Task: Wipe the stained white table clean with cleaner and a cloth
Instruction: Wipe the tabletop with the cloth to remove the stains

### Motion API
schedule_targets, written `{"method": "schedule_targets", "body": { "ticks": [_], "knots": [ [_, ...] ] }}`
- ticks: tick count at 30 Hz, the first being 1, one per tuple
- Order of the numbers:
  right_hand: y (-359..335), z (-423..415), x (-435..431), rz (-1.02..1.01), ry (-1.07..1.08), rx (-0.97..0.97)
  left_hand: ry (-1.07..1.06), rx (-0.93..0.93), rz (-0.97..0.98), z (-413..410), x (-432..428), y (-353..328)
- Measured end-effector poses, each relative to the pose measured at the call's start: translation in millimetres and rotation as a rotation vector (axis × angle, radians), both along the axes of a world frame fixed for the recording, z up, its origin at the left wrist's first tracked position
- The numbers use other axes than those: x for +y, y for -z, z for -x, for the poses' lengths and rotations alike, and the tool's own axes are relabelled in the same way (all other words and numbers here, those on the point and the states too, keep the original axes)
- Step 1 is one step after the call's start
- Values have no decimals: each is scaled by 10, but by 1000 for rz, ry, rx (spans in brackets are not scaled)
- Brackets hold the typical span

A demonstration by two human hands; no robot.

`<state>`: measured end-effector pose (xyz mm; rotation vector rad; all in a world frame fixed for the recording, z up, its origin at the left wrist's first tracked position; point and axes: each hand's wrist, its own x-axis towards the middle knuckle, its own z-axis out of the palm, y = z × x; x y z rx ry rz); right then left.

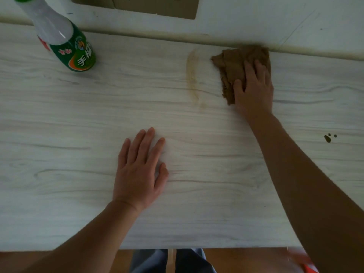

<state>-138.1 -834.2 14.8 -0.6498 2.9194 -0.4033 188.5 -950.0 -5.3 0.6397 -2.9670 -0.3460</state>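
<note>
Seen from the head camera: presses the brown cloth onto the white table by its far edge with the right hand flat, fingers straight, gripping nothing. Rests the left hand spread and released on the tabletop. Just left of the cloth, a yellowish streak; far left, the cleaner bottle. Probably risks smearing the streak wider with a soiled cloth, bunching it under an ungripping palm, or missing the dark spots at right.

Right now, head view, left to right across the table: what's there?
bottle → left hand → streak → cloth pressed under right hand → dark spots
</note>
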Motion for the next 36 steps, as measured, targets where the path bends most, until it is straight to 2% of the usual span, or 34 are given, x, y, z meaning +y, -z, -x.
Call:
{"method": "schedule_targets", "body": {
  "ticks": [6, 11, 17, 25, 30, 36],
  "knots": [
    [-19, -855, 580, 14, 21, -7, 5, -27, 7, -2, 3, -20],
    [-48, -1436, 1075, -20, -44, -53, -5, -30, -2, 9, -2, -50],
    [-24, -976, 915, -43, -49, -46, -11, -33, -25, 18, -1, -68],
    [-4, -194, -110, -93, -55, -32, -6, 7, -1, 10, -9, -6],
    [-15, -294, -552, -74, -98, -46, -1, 15, 8, 3, -9, 19],
    [-49, -815, -259, 22, -334, -54, -3, -3, 5, 3, -8, 19]
  ]
}}
